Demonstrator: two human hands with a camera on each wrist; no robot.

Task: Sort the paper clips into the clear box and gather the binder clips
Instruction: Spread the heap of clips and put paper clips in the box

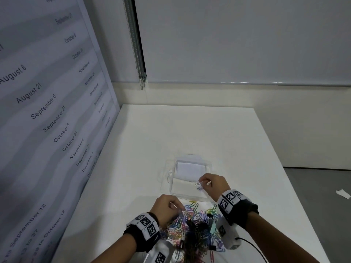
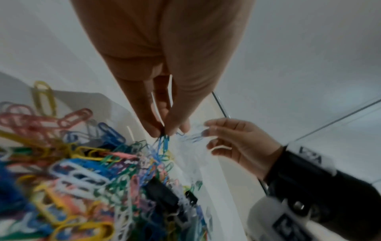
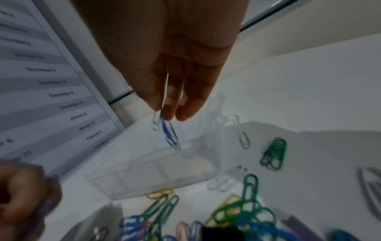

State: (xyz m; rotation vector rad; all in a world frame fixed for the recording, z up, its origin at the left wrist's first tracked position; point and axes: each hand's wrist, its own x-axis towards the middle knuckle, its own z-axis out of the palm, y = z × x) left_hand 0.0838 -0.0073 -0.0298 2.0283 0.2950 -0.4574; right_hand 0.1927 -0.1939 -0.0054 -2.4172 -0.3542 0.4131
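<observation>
Over the clear box (image 1: 190, 179), the right hand (image 1: 213, 184) is pinching paper clips (image 3: 168, 130) hanging lengthwise downward; the left hand (image 1: 167, 206) is pinching seemingly blue clips (image 2: 163, 143), visible only from its wrist.

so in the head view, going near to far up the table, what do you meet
Heap of coloured paper clips with black binder clips → left hand pinching clips at the heap's far edge → right hand holding paper clips over the clear plastic box → bare white table → wall.
</observation>
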